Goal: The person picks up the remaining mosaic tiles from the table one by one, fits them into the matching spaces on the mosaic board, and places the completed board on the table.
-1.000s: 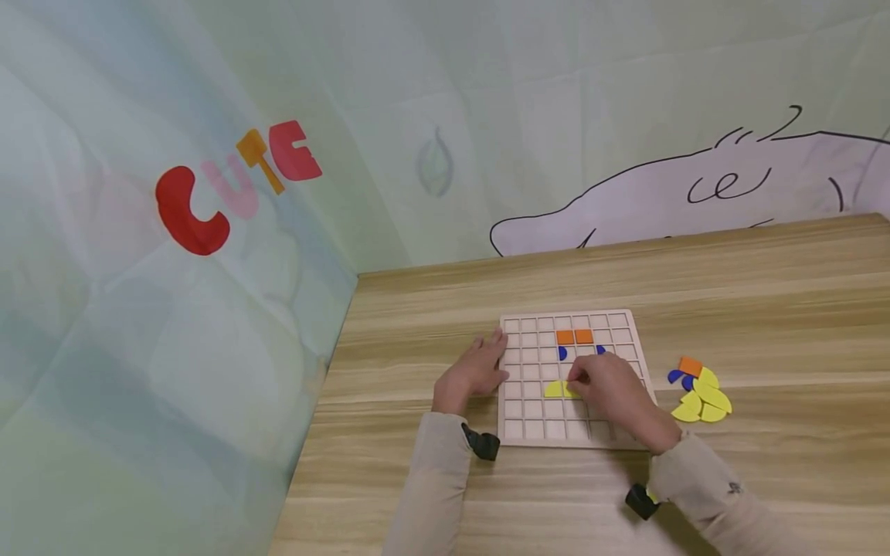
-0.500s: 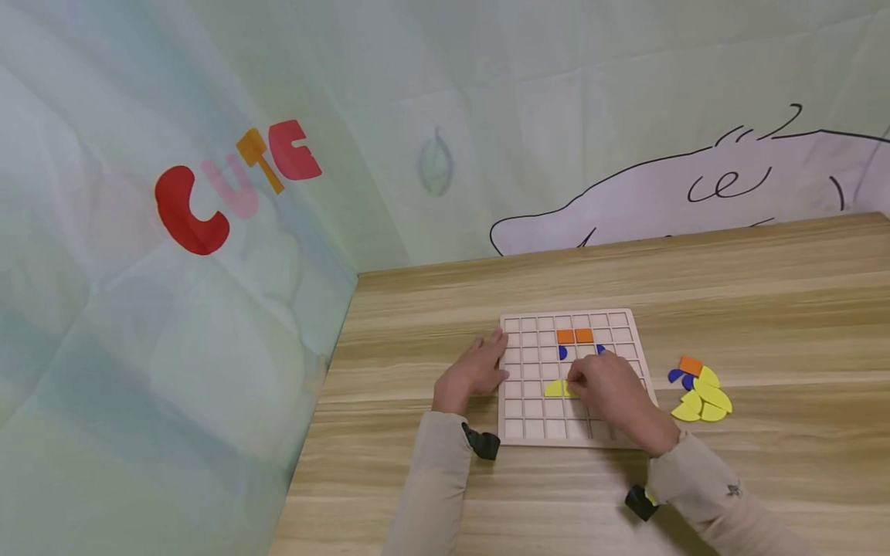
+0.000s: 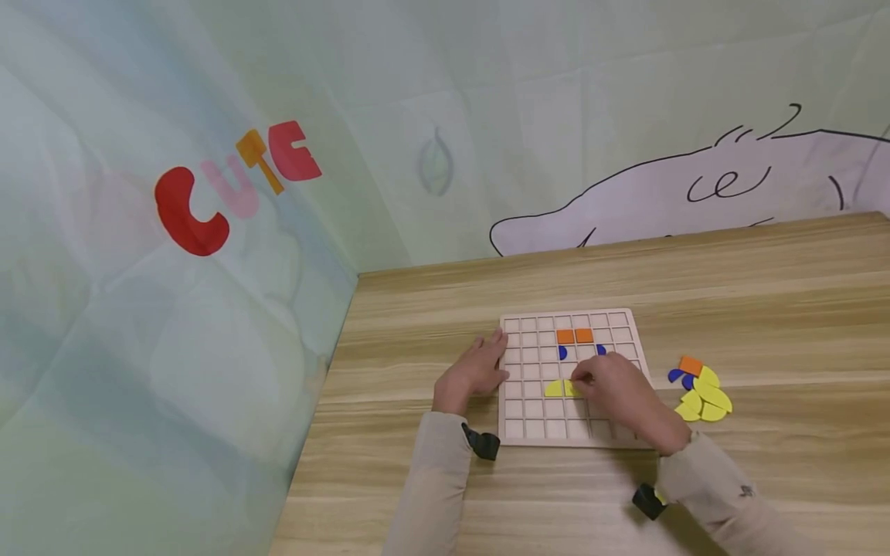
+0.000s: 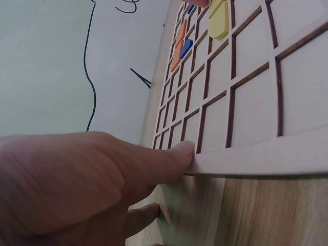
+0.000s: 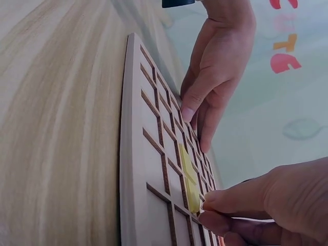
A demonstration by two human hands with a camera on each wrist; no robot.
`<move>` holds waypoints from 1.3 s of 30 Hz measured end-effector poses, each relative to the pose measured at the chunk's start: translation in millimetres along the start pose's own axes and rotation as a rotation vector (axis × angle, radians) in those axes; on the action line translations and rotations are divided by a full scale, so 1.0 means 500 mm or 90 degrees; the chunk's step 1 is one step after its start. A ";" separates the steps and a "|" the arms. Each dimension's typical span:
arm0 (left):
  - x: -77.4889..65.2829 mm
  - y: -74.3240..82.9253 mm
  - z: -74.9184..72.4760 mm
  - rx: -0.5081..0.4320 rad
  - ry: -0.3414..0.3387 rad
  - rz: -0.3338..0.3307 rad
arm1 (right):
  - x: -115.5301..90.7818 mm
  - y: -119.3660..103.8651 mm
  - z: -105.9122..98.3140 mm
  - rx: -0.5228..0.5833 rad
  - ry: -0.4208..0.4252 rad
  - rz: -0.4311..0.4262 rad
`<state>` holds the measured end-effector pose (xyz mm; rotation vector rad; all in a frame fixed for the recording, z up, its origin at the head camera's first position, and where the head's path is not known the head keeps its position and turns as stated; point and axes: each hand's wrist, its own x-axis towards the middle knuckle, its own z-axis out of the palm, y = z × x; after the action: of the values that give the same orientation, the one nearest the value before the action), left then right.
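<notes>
A pale wooden grid board (image 3: 566,443) lies on the table. My left hand (image 3: 476,371) rests at its left edge, with the thumb (image 4: 179,156) on the rim and the other fingers extended beside it. Over the board's middle, my right hand (image 3: 619,390) has thumb and forefinger pinched at the edge of a yellow rounded piece (image 5: 192,197) lying in a cell. Another yellow rounded piece (image 3: 553,388) sits directly left of it. Higher up are two orange squares (image 3: 575,337) side by side. Blue half-discs (image 3: 562,353) lie in the row below those, one partly covered by the right hand.
To the right of the board is a loose pile: an orange piece (image 3: 691,365), small blue pieces (image 3: 674,376) and several yellow pieces (image 3: 715,398). A printed cloth wall (image 3: 431,93) stands behind the wood-grain table (image 3: 431,301) and along its left side.
The right hand and forearm have shifted slightly to the right, showing a little more of the second blue half-disc. The left hand and the board stay put.
</notes>
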<state>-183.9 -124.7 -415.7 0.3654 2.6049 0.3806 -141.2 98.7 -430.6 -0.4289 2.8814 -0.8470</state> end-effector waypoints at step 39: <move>-0.004 -0.003 -0.001 -0.001 0.000 0.005 | -0.059 0.094 -0.076 0.020 0.036 0.004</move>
<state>-182.8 -126.8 -415.3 0.3760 2.6044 0.3848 -130.8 164.7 -423.7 -0.3984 2.9152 -0.9173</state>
